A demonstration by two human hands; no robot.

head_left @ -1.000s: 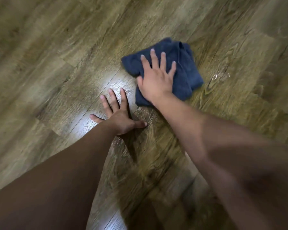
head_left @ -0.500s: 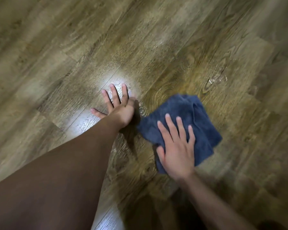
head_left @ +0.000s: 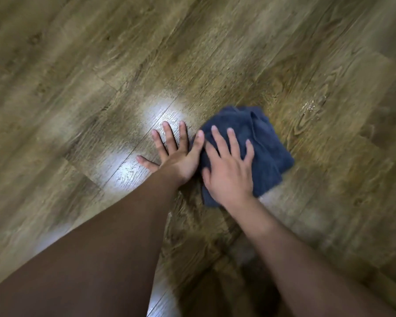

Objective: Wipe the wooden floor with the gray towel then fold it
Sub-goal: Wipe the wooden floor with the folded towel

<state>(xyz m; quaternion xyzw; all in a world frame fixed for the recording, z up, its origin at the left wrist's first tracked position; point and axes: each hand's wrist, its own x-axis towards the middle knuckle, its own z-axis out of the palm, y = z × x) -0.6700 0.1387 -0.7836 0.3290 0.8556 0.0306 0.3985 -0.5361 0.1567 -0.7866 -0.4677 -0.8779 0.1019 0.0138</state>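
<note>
**Head view: wiping under way, folding not begun**

Head camera looks down on a wooden floor (head_left: 215,53) of angled planks that fills the whole frame. Just right of centre lies the gray towel (head_left: 268,154), dark and bunched into a loose rumpled pad rather than a neat fold. The right hand (head_left: 229,170) lies flat on the towel's lower left part, fingers straight and spread, pressing the cloth to the boards; it pinches nothing. The left hand (head_left: 176,156) is just beside it at centre frame, palm down on bare wood with fingers splayed, apparently bracing the body. Its inner edge touches or nearly touches the towel's left border; the blur does not settle which. A bright patch of reflected light (head_left: 146,143) sits on the planks under and to the left of that hand.

At the right of the frame, above and well apart from the towel, a small glistening spot (head_left: 312,107) looks like moisture not yet reached. Judging by this, the wiping step is in hand and unfinished: that spot probably needs a pass. The fold is wholly left to do, since the towel is crumpled and both hands rest flat.
</note>
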